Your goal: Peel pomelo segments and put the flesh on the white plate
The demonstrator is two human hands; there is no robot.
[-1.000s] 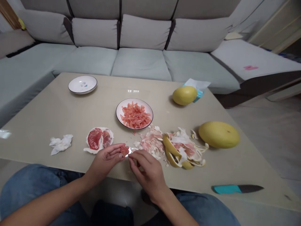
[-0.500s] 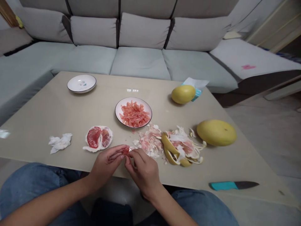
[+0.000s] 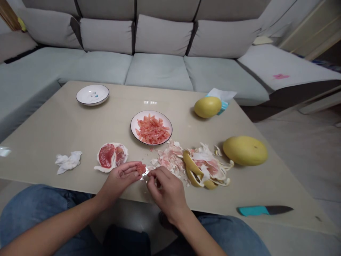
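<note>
My left hand (image 3: 121, 179) is closed on a small piece of pomelo flesh (image 3: 141, 168), which shows at its fingertips over the table's near edge. Just to its right, my right hand (image 3: 167, 188) has thumb and fingertips pinched together; what they hold, if anything, is too small to make out. Behind my left hand lies a partly peeled pomelo half (image 3: 112, 156), red flesh showing between white pith. A dark-rimmed plate (image 3: 133, 132) beyond both hands bears a heap of loose pomelo flesh (image 3: 152, 129). Torn membrane and peel (image 3: 195, 165) are piled right of my right hand.
Two whole yellow pomelos (image 3: 245, 150) (image 3: 207, 107) sit on the right, the farther by a tissue pack (image 3: 223, 97). A teal-handled knife (image 3: 265, 210) lies near the front right edge. Crumpled tissue (image 3: 68, 162) and another plate (image 3: 92, 95) are on the left; a sofa (image 3: 160, 69) stands behind.
My right hand has drawn slightly right and down, away from the pomelo piece. The piece stays in my left hand, now more exposed. Things on the table have not moved.
</note>
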